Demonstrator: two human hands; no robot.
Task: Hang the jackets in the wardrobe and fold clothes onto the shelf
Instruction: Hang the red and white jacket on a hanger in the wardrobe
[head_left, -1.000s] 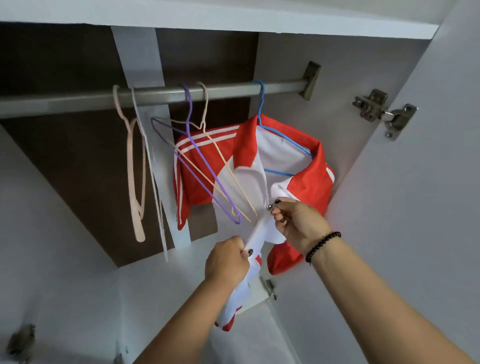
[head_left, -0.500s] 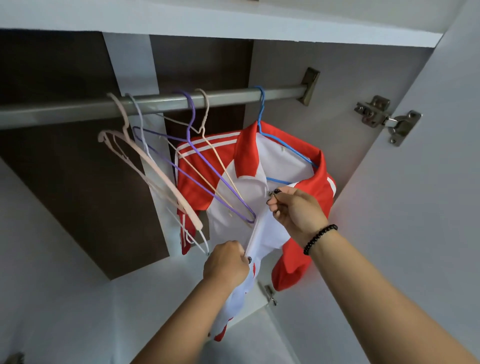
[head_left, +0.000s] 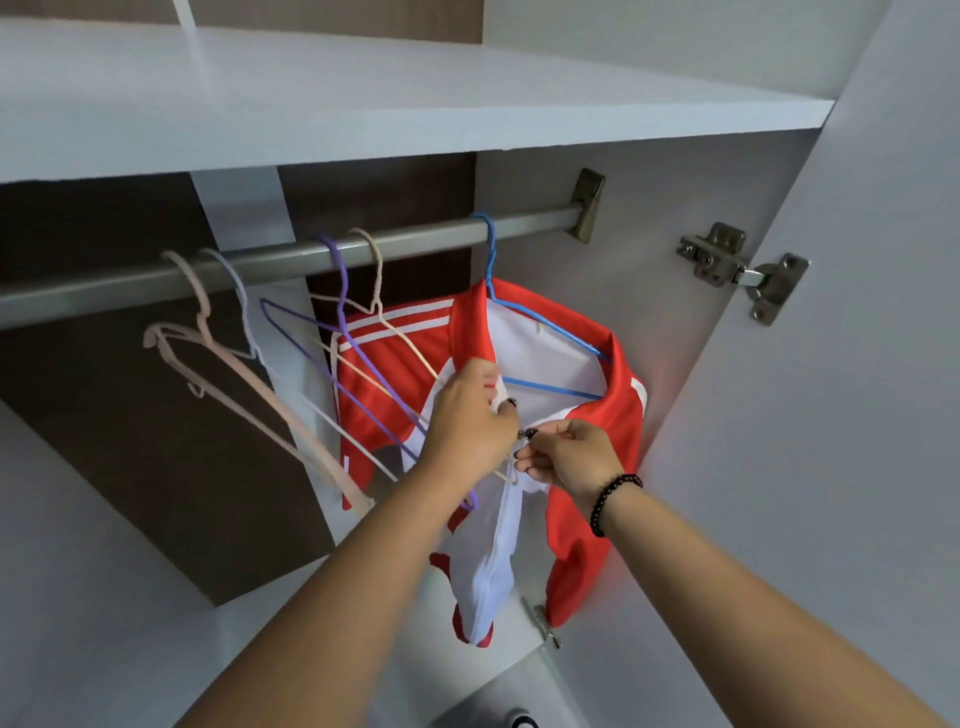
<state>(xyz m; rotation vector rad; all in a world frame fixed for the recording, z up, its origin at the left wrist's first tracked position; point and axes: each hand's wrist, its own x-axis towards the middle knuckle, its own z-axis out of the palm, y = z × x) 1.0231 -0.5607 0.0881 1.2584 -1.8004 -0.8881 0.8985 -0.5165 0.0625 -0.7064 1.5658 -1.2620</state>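
**Both arms raised, hands meeting at chest of garment**

Both bare forearms reach up and forward, converging. The left hand is curled, fingers closed round a fold of white fabric. Just right of it, the right hand pinches a small dark zipper pull between fingertips; a black beaded bracelet circles its wrist.

Jacket zipper pull behind fingertips; rail cut off at left edge; hanger outlines blurred.
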